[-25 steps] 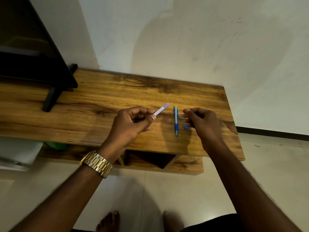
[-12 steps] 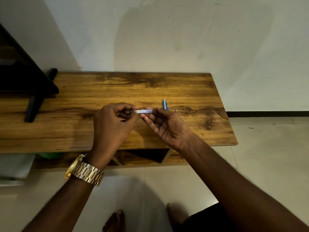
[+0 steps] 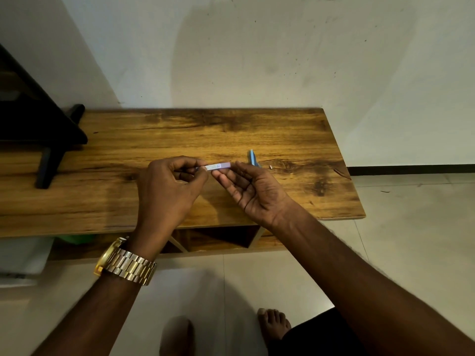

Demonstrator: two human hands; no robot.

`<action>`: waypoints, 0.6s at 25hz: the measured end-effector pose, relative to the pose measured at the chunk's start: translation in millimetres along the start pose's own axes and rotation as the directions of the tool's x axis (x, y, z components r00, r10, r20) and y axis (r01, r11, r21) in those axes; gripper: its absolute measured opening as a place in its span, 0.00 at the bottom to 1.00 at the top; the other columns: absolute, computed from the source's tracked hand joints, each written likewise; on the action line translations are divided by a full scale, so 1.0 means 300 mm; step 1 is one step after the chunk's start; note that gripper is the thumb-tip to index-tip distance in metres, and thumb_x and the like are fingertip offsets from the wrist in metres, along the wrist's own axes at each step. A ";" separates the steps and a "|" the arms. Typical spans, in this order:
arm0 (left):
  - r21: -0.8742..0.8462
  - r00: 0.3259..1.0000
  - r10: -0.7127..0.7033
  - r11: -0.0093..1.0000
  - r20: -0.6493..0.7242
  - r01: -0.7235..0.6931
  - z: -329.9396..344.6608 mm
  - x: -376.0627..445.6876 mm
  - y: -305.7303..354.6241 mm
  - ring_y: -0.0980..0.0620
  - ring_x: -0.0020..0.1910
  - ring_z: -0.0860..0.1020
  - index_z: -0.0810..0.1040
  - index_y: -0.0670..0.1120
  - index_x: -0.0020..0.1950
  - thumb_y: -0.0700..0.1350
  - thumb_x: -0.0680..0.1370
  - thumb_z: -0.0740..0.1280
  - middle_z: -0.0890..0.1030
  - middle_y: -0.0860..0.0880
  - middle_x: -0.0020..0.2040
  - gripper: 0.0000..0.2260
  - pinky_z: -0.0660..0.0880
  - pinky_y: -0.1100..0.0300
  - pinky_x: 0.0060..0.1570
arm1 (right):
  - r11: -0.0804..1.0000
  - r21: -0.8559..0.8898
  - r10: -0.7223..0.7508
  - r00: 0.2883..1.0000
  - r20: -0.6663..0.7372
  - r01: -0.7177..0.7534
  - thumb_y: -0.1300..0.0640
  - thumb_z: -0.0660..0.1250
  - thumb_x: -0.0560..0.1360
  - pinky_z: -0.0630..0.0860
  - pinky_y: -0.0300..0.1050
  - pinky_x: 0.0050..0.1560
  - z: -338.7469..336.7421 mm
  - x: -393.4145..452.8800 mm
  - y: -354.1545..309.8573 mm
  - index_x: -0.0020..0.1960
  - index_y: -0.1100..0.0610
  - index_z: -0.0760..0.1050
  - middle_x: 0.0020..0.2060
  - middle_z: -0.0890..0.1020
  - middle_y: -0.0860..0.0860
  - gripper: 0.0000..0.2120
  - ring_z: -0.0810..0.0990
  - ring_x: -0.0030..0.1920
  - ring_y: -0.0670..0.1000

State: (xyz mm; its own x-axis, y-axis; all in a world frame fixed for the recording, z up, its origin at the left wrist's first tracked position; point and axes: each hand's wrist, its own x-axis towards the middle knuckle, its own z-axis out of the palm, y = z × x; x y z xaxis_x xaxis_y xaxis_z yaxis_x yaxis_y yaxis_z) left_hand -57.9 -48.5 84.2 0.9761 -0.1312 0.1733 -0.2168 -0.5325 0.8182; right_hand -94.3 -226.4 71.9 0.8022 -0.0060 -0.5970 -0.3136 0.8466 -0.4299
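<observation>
A small lilac-and-white tube (image 3: pixel 218 166) is held level above the wooden table (image 3: pixel 282 201). My left hand (image 3: pixel 167 191), with a gold watch on its wrist, pinches the tube's left end between thumb and forefinger. My right hand (image 3: pixel 254 191) is turned palm up, and its thumb and forefinger pinch the tube's right end. A blue pen (image 3: pixel 252 158) lies on the table just behind my right hand, partly hidden by it. A tiny pale piece (image 3: pixel 270 166) lies on the wood to the pen's right.
A black screen (image 3: pixel 33 124) on a black stand foot (image 3: pixel 45 170) fills the table's left end. Open shelves (image 3: pixel 221 237) sit under the tabletop, with something green (image 3: pixel 77 238) and a white box (image 3: pixel 23 255) at the left. My bare feet are on the tiled floor.
My right hand left the pen and came left to take the tube's free end. The tube swung from pointing up-right to level. The view shifted right.
</observation>
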 end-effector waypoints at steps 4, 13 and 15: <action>-0.007 1.000 0.004 1.000 0.004 -0.004 -0.006 0.005 0.002 0.65 0.41 0.84 0.90 0.52 0.54 0.47 0.79 0.76 0.86 0.59 0.42 0.05 0.74 0.76 0.37 | 1.000 -0.028 -0.003 1.000 -0.002 0.003 0.67 0.68 0.83 0.88 0.47 0.49 0.005 0.003 0.007 0.55 0.69 0.81 0.46 0.88 0.67 0.05 0.92 0.43 0.58; 0.091 0.983 0.175 0.981 -0.046 -0.171 -0.004 0.011 -0.004 0.60 0.47 0.83 0.88 0.48 0.58 0.48 0.84 0.72 0.86 0.52 0.52 0.07 0.73 0.77 0.45 | 0.993 -0.105 0.049 0.999 0.010 -0.048 0.66 0.69 0.83 0.87 0.44 0.51 0.002 0.011 0.043 0.52 0.68 0.84 0.46 0.89 0.62 0.06 0.91 0.43 0.54; 0.100 0.982 0.181 0.979 -0.050 -0.175 -0.002 0.014 -0.011 0.59 0.48 0.83 0.88 0.48 0.59 0.49 0.85 0.71 0.87 0.52 0.53 0.08 0.72 0.78 0.46 | 0.993 -0.106 0.049 0.999 0.007 -0.048 0.66 0.69 0.83 0.87 0.43 0.50 0.002 0.011 0.041 0.51 0.67 0.85 0.46 0.89 0.62 0.06 0.91 0.42 0.53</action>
State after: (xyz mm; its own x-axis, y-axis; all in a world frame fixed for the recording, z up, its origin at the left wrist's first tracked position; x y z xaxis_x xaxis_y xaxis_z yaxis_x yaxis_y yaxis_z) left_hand -53.1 -46.7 82.5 0.9202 -0.1838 0.3455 -0.3851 -0.5823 0.7160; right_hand -95.3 -215.8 65.1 0.7895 0.0390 -0.6125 -0.4036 0.7848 -0.4703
